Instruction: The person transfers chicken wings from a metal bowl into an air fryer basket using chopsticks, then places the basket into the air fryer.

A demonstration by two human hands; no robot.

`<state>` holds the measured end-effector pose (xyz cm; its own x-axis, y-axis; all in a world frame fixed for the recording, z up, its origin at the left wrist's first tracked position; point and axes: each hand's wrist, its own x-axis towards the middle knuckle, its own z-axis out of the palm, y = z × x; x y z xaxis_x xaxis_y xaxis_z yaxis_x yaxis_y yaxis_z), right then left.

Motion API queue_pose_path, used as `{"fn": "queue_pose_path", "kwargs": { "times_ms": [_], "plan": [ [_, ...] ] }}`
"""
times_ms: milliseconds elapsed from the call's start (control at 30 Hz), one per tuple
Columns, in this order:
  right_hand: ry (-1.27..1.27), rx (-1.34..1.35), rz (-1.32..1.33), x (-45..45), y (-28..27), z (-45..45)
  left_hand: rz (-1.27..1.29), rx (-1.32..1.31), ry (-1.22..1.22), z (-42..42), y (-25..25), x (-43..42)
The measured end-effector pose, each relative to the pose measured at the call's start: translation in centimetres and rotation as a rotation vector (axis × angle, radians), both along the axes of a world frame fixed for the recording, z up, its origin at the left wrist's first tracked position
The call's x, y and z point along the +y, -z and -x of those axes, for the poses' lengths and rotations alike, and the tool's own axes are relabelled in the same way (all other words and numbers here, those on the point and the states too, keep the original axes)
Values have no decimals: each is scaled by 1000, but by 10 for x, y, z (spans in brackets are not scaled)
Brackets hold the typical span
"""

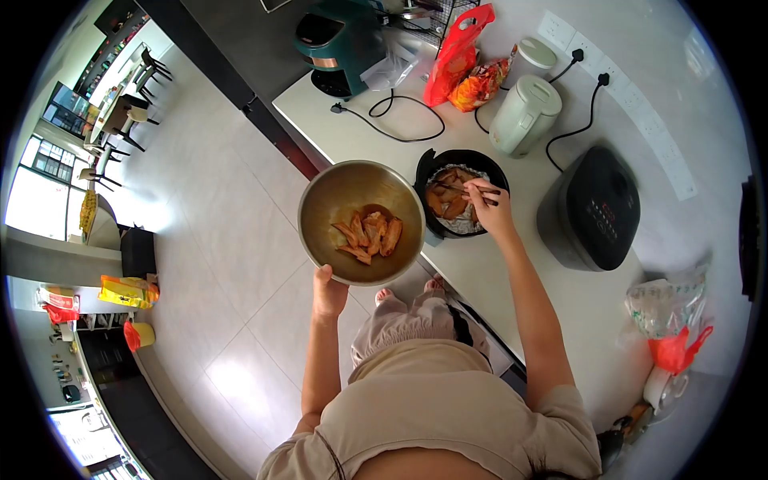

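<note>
My left hand (330, 293) grips the rim of a metal bowl (320, 204) and holds it in the air just off the counter's edge. Several pieces of reddish-brown marinated meat, seemingly chicken wings (372, 234), lie at the bottom of the bowl. My right hand (490, 206) is closed on dark chopsticks (486, 192), whose tips reach into a black air fryer basket (424, 172) on the counter. Aluminium foil (466, 226) lines the basket, and more wings (452, 206) lie on it. The tips' exact contact with the meat is too small to tell.
A pale green kettle (524, 116) and a black rice cooker (588, 210) stand along the wall. At the far end are a dark green air fryer (340, 48), its loose cord (420, 138) and a red plastic bag (456, 60). Tiled floor (240, 264) lies to the left.
</note>
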<state>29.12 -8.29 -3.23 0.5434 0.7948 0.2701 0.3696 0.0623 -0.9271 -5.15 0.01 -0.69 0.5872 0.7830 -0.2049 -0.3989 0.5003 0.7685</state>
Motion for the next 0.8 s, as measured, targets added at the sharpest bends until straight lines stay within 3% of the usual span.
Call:
{"fn": "queue_pose_path", "kwargs": {
  "times_ms": [133, 267, 467, 667, 800],
  "plan": [
    [28, 163, 103, 19, 7, -11, -6, -22, -25, 3, 0, -2],
    [3, 83, 212, 20, -10, -17, -2, -12, -45, 7, 0, -3],
    [36, -37, 65, 15, -16, -5, 0, 12, -50, 9, 0, -2],
    [56, -144, -10, 25, 17, -7, 7, 6, -68, 3, -1, 1],
    [38, -80, 38, 17, 12, -5, 5, 6, -54, 1, -1, 1]
  ]
}}
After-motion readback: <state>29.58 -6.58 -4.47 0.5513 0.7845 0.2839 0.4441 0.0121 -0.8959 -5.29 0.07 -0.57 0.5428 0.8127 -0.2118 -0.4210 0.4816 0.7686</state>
